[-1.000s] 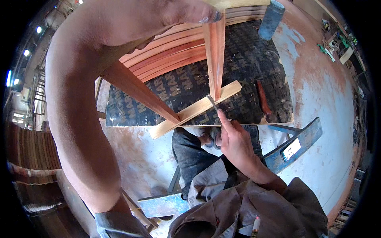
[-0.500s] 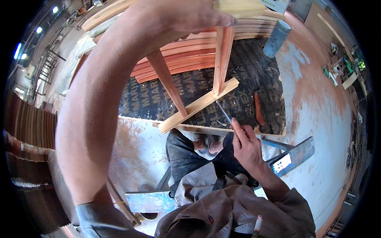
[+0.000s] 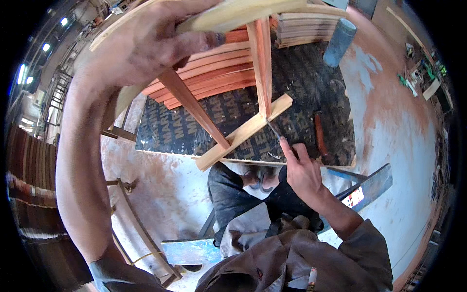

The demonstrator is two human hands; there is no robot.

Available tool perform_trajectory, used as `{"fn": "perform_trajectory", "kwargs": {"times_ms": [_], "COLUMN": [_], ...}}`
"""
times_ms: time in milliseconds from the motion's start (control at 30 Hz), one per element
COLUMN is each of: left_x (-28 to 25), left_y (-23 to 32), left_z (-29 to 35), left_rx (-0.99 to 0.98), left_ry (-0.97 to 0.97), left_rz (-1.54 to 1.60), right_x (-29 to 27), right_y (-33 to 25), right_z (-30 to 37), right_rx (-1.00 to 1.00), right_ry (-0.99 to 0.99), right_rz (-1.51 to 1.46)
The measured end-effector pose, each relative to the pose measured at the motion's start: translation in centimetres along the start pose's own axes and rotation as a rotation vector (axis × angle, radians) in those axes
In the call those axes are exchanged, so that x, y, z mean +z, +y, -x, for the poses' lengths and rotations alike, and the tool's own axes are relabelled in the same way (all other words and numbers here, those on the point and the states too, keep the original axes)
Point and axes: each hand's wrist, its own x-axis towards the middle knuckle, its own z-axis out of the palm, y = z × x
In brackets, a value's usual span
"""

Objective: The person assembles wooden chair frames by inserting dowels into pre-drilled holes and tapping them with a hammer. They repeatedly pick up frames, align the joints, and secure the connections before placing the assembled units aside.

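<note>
My left hand [image 3: 158, 48] is closed around the pale upper rail [image 3: 243, 15] of a small wooden frame, holding it tilted. Two reddish slats, a left one [image 3: 194, 109] and a right one [image 3: 261, 63], run down from it to a pale lower rail [image 3: 243, 131] above the board's near edge. In my right hand [image 3: 304, 173] is a thin metal tool [image 3: 275, 128], index finger stretched along it. Its tip touches, or nearly touches, the joint where the right slat meets the lower rail. The tool's handle is hidden in the palm.
Under the frame lies a black printed board [image 3: 296, 73]. Stacked reddish wood strips [image 3: 209, 90], pale strips [image 3: 311, 29], a blue cylinder [image 3: 339, 44] and an orange-brown strip-like object [image 3: 320, 134] rest on it. A blue-painted plank [image 3: 372, 187] is at the right.
My left hand and the upper rail have shifted left and nearer, so the slats lean more. The right hand has moved slightly up, keeping the tool tip by the right slat's joint.
</note>
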Motion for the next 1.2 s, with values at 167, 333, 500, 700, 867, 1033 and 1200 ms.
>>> {"fn": "perform_trajectory", "kwargs": {"times_ms": [167,333,500,700,867,1033,1200], "left_x": [-0.2,0.7,1.1,0.7,0.6,0.9,3.4], "left_y": [1.9,-2.3,-1.4,-2.6,-1.9,-0.9,3.2], "left_z": [0.4,0.0,0.0,-0.9,-0.1,-0.2,-0.6], "left_rx": [0.032,0.147,-0.003,0.07,-0.003,-0.115,-0.092], "left_ry": [-0.001,0.163,0.162,0.124,0.15,0.153,0.216], "left_rz": [-0.101,-0.249,-0.189,-0.201,-0.232,-0.283,-0.319], "right_x": [-0.2,-0.4,1.5,1.1,0.0,2.3,1.2], "right_y": [-0.3,-4.7,-6.1,-6.4,-7.1,-7.5,-7.1], "right_z": [-0.7,-0.2,0.1,-0.1,-0.4,-1.7,-1.9], "right_rx": [0.059,0.105,0.086,0.131,0.094,0.077,0.093], "right_ry": [0.026,-0.1,-0.123,-0.175,-0.186,-0.174,-0.194], "right_rz": [-0.28,-0.7,-0.713,-0.75,-0.738,-0.734,-0.718]}}
